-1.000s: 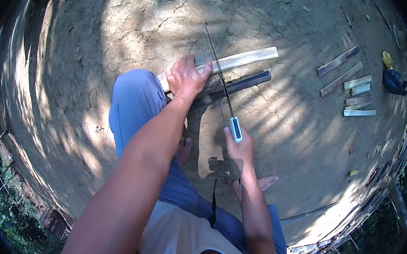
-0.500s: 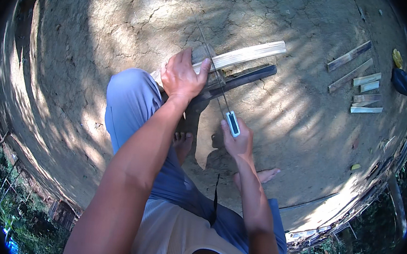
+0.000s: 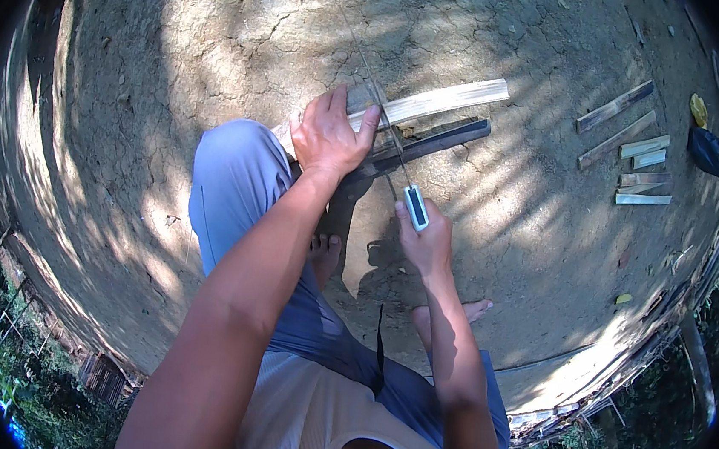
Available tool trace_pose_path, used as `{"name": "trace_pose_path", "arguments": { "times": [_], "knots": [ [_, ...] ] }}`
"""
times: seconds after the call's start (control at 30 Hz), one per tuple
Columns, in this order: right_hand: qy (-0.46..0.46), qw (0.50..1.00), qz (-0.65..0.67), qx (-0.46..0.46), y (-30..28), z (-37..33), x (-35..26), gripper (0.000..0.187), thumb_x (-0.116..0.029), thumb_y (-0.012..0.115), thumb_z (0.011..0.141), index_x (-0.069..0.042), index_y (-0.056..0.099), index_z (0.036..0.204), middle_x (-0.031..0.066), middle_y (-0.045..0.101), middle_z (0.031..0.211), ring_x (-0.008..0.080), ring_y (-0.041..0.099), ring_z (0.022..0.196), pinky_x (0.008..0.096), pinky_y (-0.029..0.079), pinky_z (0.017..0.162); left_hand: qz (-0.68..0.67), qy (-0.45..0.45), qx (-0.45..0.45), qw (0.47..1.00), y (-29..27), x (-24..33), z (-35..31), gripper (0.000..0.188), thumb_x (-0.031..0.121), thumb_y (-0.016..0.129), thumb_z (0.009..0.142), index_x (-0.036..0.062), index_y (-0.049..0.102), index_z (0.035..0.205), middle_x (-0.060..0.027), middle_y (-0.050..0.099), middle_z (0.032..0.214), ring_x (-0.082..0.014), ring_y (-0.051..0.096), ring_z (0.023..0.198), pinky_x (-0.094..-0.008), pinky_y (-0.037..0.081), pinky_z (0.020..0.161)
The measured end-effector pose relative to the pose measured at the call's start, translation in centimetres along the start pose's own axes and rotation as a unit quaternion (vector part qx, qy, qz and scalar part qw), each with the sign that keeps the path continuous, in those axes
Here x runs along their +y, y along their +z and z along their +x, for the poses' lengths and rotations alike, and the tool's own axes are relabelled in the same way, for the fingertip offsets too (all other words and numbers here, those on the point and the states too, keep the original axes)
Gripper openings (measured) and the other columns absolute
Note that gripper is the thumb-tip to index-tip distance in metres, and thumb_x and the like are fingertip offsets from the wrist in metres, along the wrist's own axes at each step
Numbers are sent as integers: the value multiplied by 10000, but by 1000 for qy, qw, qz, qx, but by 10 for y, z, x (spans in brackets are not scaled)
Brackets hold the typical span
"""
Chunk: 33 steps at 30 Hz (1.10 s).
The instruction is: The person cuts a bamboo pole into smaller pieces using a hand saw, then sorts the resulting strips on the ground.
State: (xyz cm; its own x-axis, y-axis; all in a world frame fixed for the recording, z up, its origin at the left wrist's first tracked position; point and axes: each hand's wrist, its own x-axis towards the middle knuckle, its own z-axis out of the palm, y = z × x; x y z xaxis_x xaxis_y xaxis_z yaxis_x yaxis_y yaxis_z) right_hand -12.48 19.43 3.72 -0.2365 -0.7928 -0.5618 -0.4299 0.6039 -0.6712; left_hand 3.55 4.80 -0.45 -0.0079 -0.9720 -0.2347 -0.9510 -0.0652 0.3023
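Right hand (image 3: 428,241) — outstretched — grips the saw handle (image 3: 416,207), left hand (image 3: 330,138) clasping the pale strip (image 3: 452,97).

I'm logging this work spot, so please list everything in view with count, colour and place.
Saw: one, whitish handle, in right hand.
Pale wooden strip: one, cream, under left hand.
Dark wooden strip: one, blackish, beside the pale one.
Wood pieces: at least six, pale and brown, right side.
Bundle: one, black, far right.
Yellow object: one, yellow, by the bundle.
Strap: one, black, lower centre.
Ground: one expanse, brown, throughout.
Plants: uncounted, green, outer edges.
Trousers: one pair, blue, lower centre.
Top: one, white, lower edge.
Feet: two, bare, near trousers.
Hands: two, bare, centre.
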Motion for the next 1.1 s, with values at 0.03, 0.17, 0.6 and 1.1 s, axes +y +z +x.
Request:
{"name": "trace_pose_path", "arguments": {
  "times": [0.03,0.17,0.6,1.1],
  "knots": [
    [-4,1000,-3,8,2,7,-5,300,-262,725,933,-9,617,813,214,640,654,411,666,619,461,480,545,-2,0,-6,1000,-1,1,1,692,621,523,946,86,596,1379,-134,655,1266,-340,603,1207,-476,468,1015],
    [-16,999,10,35,12,-16,13,308,-267,723,938,-3,620,817,210,639,655,405,659,604,439,477,544,-14,-35,-30,999,-4,4,3,707,647,509,947,99,593,1385,-133,651,1282,-341,595,1224,-483,465,1018],
    [28,999,17,-1,-11,-22,-15,328,-287,707,946,7,622,829,220,630,663,416,655,637,457,481,583,-46,-161,-47,985,-7,13,30,480,445,464,928,105,797,990,-255,735,941,-433,702,969,-513,491,936],
    [-16,984,106,140,-36,-14,-8,291,-279,736,960,-30,617,866,-25,499,653,59,457,633,270,390,568,-34,-171,-34,984,-9,16,29,438,413,491,900,93,779,982,-214,743,951,-413,708,932,-508,530,854]
  ]
}}
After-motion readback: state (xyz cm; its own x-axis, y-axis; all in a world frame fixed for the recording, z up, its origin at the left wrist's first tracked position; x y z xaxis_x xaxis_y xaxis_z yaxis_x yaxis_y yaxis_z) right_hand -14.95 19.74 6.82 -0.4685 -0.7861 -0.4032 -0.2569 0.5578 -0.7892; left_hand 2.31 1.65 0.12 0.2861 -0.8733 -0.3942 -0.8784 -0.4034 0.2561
